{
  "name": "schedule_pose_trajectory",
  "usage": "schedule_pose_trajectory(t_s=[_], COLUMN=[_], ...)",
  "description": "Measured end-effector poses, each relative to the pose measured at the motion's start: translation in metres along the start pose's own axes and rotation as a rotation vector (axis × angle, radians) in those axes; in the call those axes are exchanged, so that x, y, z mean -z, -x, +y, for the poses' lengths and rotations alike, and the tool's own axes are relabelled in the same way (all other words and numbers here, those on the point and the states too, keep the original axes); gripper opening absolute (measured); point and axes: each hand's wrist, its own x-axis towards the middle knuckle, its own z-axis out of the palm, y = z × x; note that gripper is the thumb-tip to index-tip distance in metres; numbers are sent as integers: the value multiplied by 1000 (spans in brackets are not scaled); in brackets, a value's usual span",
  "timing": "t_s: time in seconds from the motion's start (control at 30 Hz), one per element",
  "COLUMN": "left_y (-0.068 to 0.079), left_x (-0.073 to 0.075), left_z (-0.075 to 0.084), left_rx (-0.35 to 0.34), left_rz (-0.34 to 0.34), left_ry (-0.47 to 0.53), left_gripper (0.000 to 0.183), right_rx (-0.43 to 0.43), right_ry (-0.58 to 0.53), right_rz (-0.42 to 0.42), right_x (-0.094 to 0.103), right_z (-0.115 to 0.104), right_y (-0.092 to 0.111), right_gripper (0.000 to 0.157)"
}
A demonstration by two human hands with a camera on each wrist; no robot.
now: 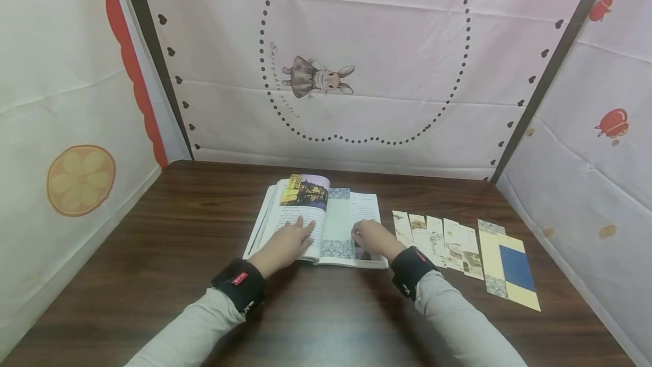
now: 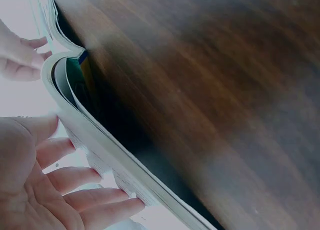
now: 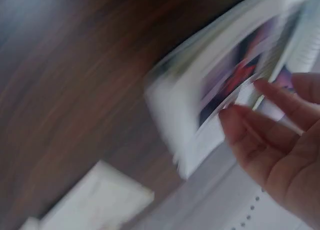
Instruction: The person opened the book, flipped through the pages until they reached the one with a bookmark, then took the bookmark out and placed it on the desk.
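Note:
An open book [image 1: 365, 203] lies on the table, with a pale green bookmark [image 1: 337, 217], patterned blue at both ends, along its inner right page. My left hand [image 1: 288, 240] rests on the left page with fingers spread; in the left wrist view its fingers [image 2: 95, 205] lie along the page near the book's lower edge. At the bookmark's right edge is my right hand [image 1: 376, 238]. In the right wrist view that hand [image 3: 280, 140] has loosely bent fingers over the right page, with a gap between thumb and fingertips. Whether they touch the bookmark is unclear.
To the right of the book lies a row of several illustrated cards [image 1: 435, 239]. Beyond them are a cream patterned bookmark [image 1: 491, 256] and a cream card with a blue panel [image 1: 518, 268], overlapping. Printed cloth [image 1: 387, 72] stands behind the dark wooden table [image 1: 153, 265].

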Motion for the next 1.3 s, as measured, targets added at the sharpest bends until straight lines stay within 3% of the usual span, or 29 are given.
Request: schedule_pose_trajectory(t_s=[0.07,0.23,0.37,0.67,0.83,0.97,1.3], left_y=[0,2,5,11,11,7,1], left_x=[0,-1,-1,5,4,3,6], left_z=[-1,-4,-4,7,9,12,22], left_rx=[-10,0,14,82,74,61,64], left_rz=[14,16,13,79,96,76,40], left_ry=[2,-1,6,-42,-31,-10,-56], left_gripper=[47,49,49,50,50,49,48], right_rx=[-62,-331,-424,-443,-465,-466,-438], right_ry=[-135,-519,-652,-718,-703,-690,-683], right_rz=[1,-9,1,40,54,58,30], right_x=[1,-1,-6,-11,-8,-3,18], right_z=[-4,-8,-8,-7,-3,7,42], right_y=[-5,-19,-29,-37,-33,-25,-6], right_gripper=[25,34,36,18,27,38,29])
